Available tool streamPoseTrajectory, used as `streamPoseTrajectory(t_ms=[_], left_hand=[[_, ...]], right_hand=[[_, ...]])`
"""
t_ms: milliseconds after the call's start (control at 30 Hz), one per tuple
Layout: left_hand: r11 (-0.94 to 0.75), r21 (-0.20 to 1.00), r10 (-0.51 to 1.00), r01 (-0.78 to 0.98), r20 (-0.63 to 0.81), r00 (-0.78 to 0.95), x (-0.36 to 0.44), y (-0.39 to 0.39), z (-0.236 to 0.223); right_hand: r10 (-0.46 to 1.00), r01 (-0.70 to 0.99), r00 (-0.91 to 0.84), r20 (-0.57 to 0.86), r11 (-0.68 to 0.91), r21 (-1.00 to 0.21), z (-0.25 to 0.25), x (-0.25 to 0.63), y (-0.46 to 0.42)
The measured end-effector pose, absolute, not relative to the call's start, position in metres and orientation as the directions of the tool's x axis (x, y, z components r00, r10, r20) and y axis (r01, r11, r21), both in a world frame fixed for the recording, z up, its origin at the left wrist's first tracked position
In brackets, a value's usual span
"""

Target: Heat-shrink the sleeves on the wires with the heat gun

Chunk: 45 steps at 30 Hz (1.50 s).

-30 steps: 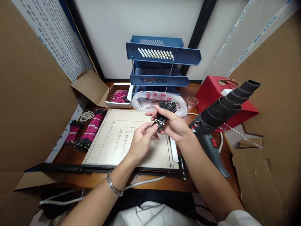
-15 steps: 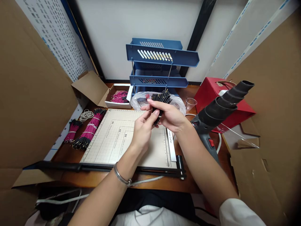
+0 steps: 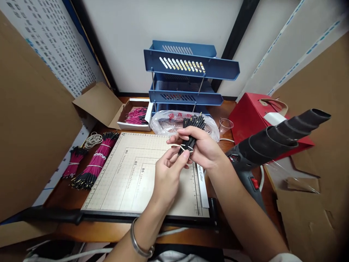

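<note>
Above the paper cutter, a bundle of short black wires with gold tips is held up at a tilt. My right hand wraps round its side, fingers closed. A pale rubber band circles the lower part of the bundle. At that band, my left hand pinches the bundle's lower end with thumb and fingers. Part of the bundle is hidden behind the fingers. Just beyond it lies a clear plastic bag with red print.
Banded pink-and-black wire bundles and loose rubber bands lie left. Behind are an open box of wires and a blue tray rack. A heat gun, plastic cup and red box stand right.
The view has shifted closer and lower. The rubber band shows more plainly round the wire bundle, with my left fingers at it. My right hand still grips the bundle.
</note>
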State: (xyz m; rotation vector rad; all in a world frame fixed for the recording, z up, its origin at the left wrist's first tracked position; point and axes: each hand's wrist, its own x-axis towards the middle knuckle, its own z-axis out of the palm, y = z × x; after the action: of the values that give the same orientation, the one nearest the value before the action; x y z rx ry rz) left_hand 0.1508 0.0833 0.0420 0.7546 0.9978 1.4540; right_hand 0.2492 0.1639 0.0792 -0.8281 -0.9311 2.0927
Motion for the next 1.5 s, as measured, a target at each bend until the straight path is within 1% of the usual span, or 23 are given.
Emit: streamPoseTrajectory(t_ms=[100,200,267,367,533,700,833,967,1033,1100,1200,1267,1333,1433,1500], left_hand=[[-0.01,0.893,0.989,-0.45,-0.059,-0.139,0.152,0.082,0.042],[-0.088,0.895,0.98,-0.438,-0.001,-0.2,0.155,0.087,0.043],[-0.143,0.888,0.969,-0.437,0.036,-0.245,0.158,0.09,0.043],[-0.181,0.884,0.962,-0.432,0.067,-0.266,0.159,0.09,0.041],[-0.176,0.909,0.947,-0.378,0.051,-0.317,0.153,0.081,0.038],[-0.153,0.918,0.937,-0.366,0.018,-0.349,0.147,0.075,0.035],[-0.141,0.915,0.939,-0.377,0.003,-0.344,0.146,0.07,0.033],[-0.176,0.907,0.934,-0.383,0.032,-0.355,0.145,0.066,0.03],[-0.194,0.898,0.943,-0.396,0.06,-0.326,0.144,0.066,0.029],[-0.2,0.877,0.963,-0.438,0.092,-0.255,0.141,0.066,0.029],[-0.16,0.839,0.987,-0.519,0.143,-0.073,0.136,0.066,0.032],[-0.128,0.834,0.983,-0.537,0.178,0.042,0.133,0.067,0.034],[-0.144,0.856,0.972,-0.497,0.218,0.093,0.131,0.067,0.035],[-0.204,0.907,0.965,-0.369,0.249,0.081,0.128,0.066,0.036],[-0.213,0.928,0.967,-0.305,0.245,0.069,0.127,0.064,0.034]], right_hand=[[0.777,-0.304,-0.588,-0.224,-0.47,-0.828,0.077,0.246,0.165],[0.758,-0.24,-0.616,-0.215,-0.441,-0.865,0.076,0.244,0.163],[0.775,-0.217,-0.595,-0.214,-0.412,-0.885,0.078,0.243,0.161],[0.805,-0.243,-0.562,-0.188,-0.378,-0.893,0.08,0.242,0.156],[0.776,-0.248,-0.591,-0.221,-0.435,-0.866,0.081,0.235,0.15],[0.756,-0.259,-0.605,-0.249,-0.482,-0.837,0.079,0.23,0.15],[0.741,-0.279,-0.632,-0.227,-0.492,-0.825,0.076,0.227,0.149],[0.742,-0.32,-0.649,-0.168,-0.466,-0.825,0.075,0.224,0.146],[0.756,-0.362,-0.643,-0.122,-0.441,-0.821,0.076,0.225,0.146],[0.748,-0.374,-0.658,-0.088,-0.426,-0.824,0.079,0.229,0.148],[0.697,-0.325,-0.712,-0.085,-0.434,-0.84,0.08,0.238,0.151],[0.654,-0.28,-0.75,-0.1,-0.451,-0.848,0.08,0.243,0.153],[0.625,-0.25,-0.773,-0.105,-0.452,-0.856,0.079,0.246,0.154],[0.633,-0.257,-0.77,-0.078,-0.42,-0.87,0.079,0.246,0.154],[0.645,-0.28,-0.762,-0.051,-0.399,-0.873,0.078,0.245,0.153]])
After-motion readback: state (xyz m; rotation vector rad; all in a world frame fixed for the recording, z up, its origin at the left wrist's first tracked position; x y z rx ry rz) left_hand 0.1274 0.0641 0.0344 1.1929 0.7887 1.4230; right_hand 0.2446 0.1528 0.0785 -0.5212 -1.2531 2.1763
